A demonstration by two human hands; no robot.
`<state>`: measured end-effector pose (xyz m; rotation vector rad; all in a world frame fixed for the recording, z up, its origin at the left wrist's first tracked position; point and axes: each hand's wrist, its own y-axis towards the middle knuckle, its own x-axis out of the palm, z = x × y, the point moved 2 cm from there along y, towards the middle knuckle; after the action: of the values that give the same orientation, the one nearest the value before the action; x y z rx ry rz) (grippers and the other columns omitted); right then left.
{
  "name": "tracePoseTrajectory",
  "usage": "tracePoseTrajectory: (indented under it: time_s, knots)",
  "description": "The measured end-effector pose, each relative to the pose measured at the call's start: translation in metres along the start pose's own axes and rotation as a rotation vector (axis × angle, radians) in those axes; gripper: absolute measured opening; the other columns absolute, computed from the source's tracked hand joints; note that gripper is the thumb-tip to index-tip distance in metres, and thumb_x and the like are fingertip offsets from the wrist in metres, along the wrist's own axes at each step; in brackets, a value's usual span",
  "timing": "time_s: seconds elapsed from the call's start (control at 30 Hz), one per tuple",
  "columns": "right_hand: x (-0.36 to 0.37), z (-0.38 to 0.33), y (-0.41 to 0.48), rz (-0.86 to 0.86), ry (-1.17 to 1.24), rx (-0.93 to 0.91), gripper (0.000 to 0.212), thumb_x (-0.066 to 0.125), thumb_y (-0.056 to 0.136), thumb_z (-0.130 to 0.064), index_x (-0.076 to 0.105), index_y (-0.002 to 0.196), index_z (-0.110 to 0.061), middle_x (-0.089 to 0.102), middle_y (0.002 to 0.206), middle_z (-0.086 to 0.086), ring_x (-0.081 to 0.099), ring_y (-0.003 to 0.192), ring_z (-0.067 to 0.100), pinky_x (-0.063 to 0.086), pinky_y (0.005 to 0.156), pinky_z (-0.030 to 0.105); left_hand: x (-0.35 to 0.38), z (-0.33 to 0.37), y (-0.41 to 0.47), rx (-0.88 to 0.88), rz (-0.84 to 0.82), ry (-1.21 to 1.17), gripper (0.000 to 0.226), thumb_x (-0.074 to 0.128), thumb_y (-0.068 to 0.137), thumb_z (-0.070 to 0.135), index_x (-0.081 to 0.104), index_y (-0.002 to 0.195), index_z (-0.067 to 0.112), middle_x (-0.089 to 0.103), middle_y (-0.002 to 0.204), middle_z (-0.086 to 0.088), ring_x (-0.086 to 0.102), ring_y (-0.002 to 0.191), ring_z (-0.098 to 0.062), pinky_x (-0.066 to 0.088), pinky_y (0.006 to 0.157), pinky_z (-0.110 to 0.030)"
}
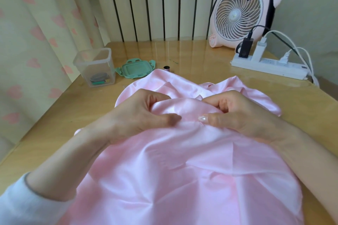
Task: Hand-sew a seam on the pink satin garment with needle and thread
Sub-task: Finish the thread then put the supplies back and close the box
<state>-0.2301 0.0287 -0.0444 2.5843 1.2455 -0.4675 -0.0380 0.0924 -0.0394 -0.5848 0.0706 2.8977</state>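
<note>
The pink satin garment (182,160) lies spread over the wooden table and down toward me. My left hand (142,113) grips a raised fold of the satin, thumb on top and fingers curled under it. My right hand (236,115) pinches the same fold from the right side, its thumb tip close to my left thumb. The two thumbs sit a short gap apart on the fabric. No needle or thread shows between the fingers. A small thread spool (166,68) stands just beyond the garment's far edge.
A clear plastic box (95,66) with small sewing items stands at the back left, its green lid (135,68) beside it. A pink desk fan (241,11) and a white power strip (268,66) with plugs and cables occupy the back right. Curtains hang at the left.
</note>
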Motion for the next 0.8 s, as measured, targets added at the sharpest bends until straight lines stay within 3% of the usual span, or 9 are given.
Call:
tracePoseTrajectory:
  time_s: [0.1,0.17,0.27,0.33,0.4,0.47,0.53,0.67,0.8]
  knots:
    - [0.0,0.002,0.001,0.002,-0.008,0.006,0.018,0.064,0.076,-0.023,0.065,0.059,-0.018,0.042,0.05,-0.011,0.037,0.046,0.002,0.027,0.044,0.013,-0.006,-0.004,-0.003,-0.032,0.011,-0.035,0.056,0.071,0.064,0.039,0.062,0.09,-0.01,0.058,0.081,-0.036,0.053,0.073,-0.025,0.042,0.07,-0.04]
    - [-0.002,0.004,0.001,0.007,-0.012,0.004,0.02,0.066,0.076,-0.024,0.064,0.06,-0.013,0.04,0.052,-0.008,0.035,0.047,0.003,0.026,0.044,0.013,-0.008,-0.005,-0.004,-0.046,-0.003,-0.042,0.066,0.069,0.065,0.043,0.058,0.096,-0.015,0.059,0.079,-0.03,0.051,0.074,-0.026,0.039,0.071,-0.042]
    - [-0.002,0.003,0.001,-0.015,0.026,0.003,0.017,0.07,0.079,-0.021,0.066,0.063,-0.015,0.046,0.054,-0.006,0.04,0.049,0.003,0.03,0.045,0.013,-0.006,-0.004,-0.005,-0.04,-0.011,-0.047,0.053,0.074,0.063,0.042,0.069,0.096,0.001,0.068,0.091,-0.028,0.062,0.076,-0.027,0.051,0.071,-0.042]
    - [-0.005,0.002,-0.001,-0.031,0.025,0.018,0.017,0.074,0.077,-0.02,0.066,0.064,-0.011,0.049,0.055,-0.006,0.042,0.05,0.004,0.03,0.045,0.012,-0.005,-0.004,-0.004,-0.031,-0.005,-0.046,0.045,0.076,0.064,0.035,0.07,0.094,0.002,0.068,0.094,-0.028,0.066,0.078,-0.028,0.055,0.073,-0.044]
    - [-0.015,0.001,-0.006,-0.034,-0.012,0.059,0.022,0.075,0.072,-0.026,0.067,0.066,-0.006,0.048,0.06,0.002,0.041,0.056,0.012,0.029,0.048,0.017,-0.01,-0.006,-0.006,-0.036,0.03,-0.068,0.034,0.077,0.066,0.024,0.071,0.091,0.001,0.07,0.089,-0.025,0.067,0.074,-0.025,0.056,0.069,-0.038]
    - [-0.027,0.003,-0.01,-0.038,-0.078,0.093,0.052,0.081,0.064,-0.042,0.061,0.072,0.006,0.043,0.066,0.012,0.036,0.062,0.02,0.026,0.052,0.027,-0.019,-0.01,-0.009,-0.055,0.07,-0.089,0.03,0.075,0.066,0.022,0.073,0.09,0.003,0.072,0.085,-0.02,0.067,0.071,-0.023,0.055,0.064,-0.032]
    - [-0.035,0.005,-0.015,-0.061,-0.112,0.112,0.077,0.082,0.054,-0.056,0.058,0.076,0.013,0.045,0.066,0.017,0.037,0.064,0.022,0.028,0.056,0.029,-0.026,-0.013,-0.014,-0.064,0.072,-0.079,0.04,0.079,0.062,0.03,0.073,0.091,0.004,0.072,0.087,-0.022,0.067,0.071,-0.024,0.056,0.064,-0.034]
    - [-0.039,0.015,-0.023,-0.003,-0.103,0.107,0.057,0.083,0.048,-0.061,0.075,0.075,-0.011,0.054,0.077,0.04,0.048,0.068,0.024,0.035,0.065,0.039,-0.024,-0.018,-0.018,-0.064,0.05,-0.07,0.039,0.078,0.058,0.035,0.073,0.083,0.005,0.071,0.079,-0.02,0.067,0.066,-0.022,0.055,0.059,-0.032]
    - [-0.046,0.026,-0.032,0.033,-0.137,0.125,0.075,0.081,0.048,-0.065,0.067,0.077,0.003,0.053,0.069,0.019,0.045,0.067,0.021,0.034,0.063,0.037,-0.016,-0.02,-0.018,-0.058,0.05,-0.062,0.008,0.071,0.069,0.022,0.071,0.068,0.014,0.067,0.064,-0.004,0.062,0.057,-0.014,0.049,0.051,-0.022]
